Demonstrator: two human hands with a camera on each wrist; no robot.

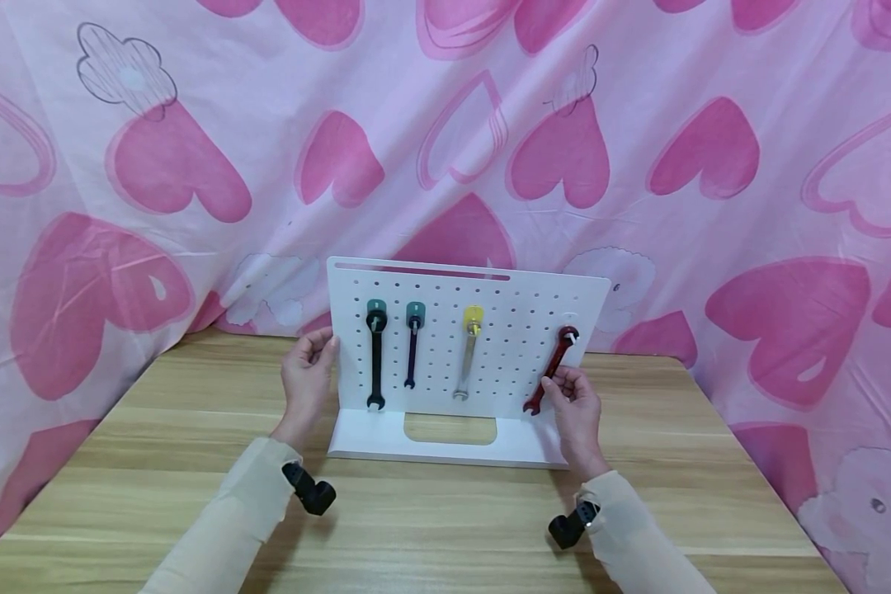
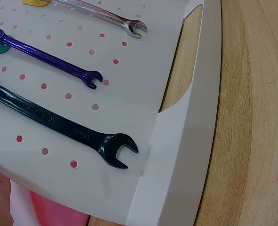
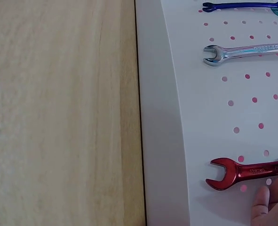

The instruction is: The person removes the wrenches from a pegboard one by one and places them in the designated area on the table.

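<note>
A white pegboard [image 1: 438, 346] stands on its base, with several wrenches hanging from it. My left hand [image 1: 308, 375] grips the board's left edge, thumb toward the front. Nearest to it hangs a black wrench [image 1: 376, 363], large and dark in the left wrist view. Beside that is a smaller purple-blue wrench [image 2: 47, 59], then a silver wrench [image 1: 466, 363]. At the right, my right hand [image 1: 579, 408] pinches the lower shaft of a red wrench [image 1: 553, 367], which hangs slanted, its open end down and left. The right wrist view shows fingertips [image 3: 262, 200] close beside the red wrench.
Green hooks [image 1: 416, 312] and a yellow hook [image 1: 473, 313] hold the wrenches. The base has a cutout showing the wooden table [image 1: 431, 528]. Behind the table hangs a pink heart-patterned cloth [image 1: 445, 124].
</note>
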